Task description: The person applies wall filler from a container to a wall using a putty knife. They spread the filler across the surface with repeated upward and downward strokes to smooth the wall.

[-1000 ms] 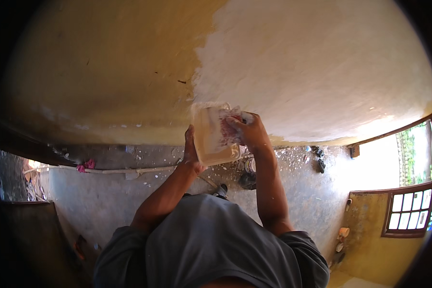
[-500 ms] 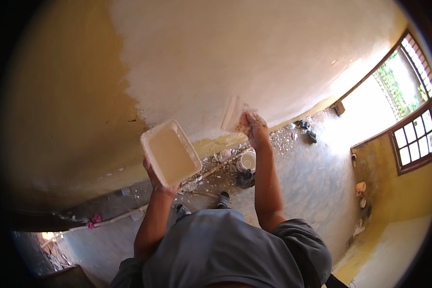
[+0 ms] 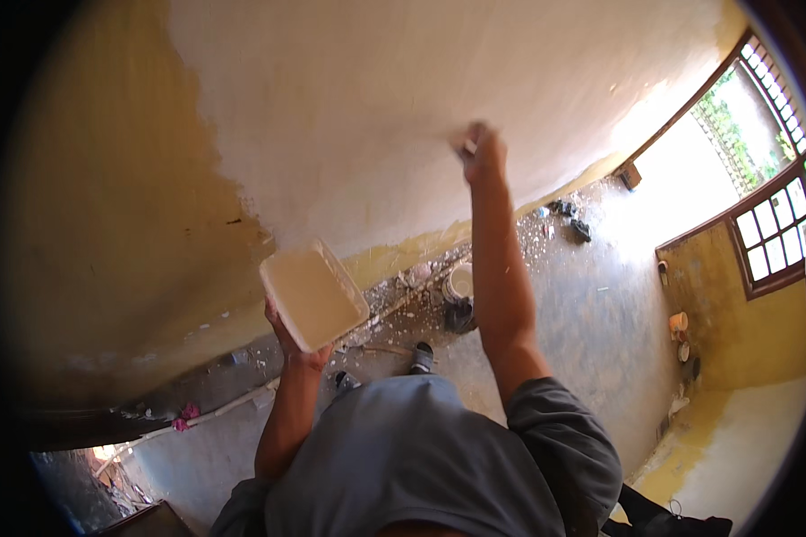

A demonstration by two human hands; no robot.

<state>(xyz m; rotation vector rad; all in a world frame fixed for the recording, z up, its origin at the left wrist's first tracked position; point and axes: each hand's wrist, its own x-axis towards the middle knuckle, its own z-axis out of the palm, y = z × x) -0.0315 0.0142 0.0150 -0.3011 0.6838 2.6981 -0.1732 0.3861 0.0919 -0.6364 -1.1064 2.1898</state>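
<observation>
My left hand [image 3: 294, 344] clasps a rectangular tub [image 3: 343, 277] of smooth, cream-coloured liquid [image 3: 309, 291] at left. My right hand [image 3: 481, 154], blurred, is farther off by the patchy, pale-coated wall [image 3: 358, 89]; whether it pinches anything I can't tell.

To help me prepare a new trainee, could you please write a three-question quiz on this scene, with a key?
1. True or false: the right hand holds the rectangular container.
2. Besides its pale area, the wall in front of the person shows a large area of which colour? A) blue B) dull yellow C) green
3. Complete: the paned window is on the ____ side of the picture.

Key:
1. False; the left hand holds it.
2. B
3. right
</observation>
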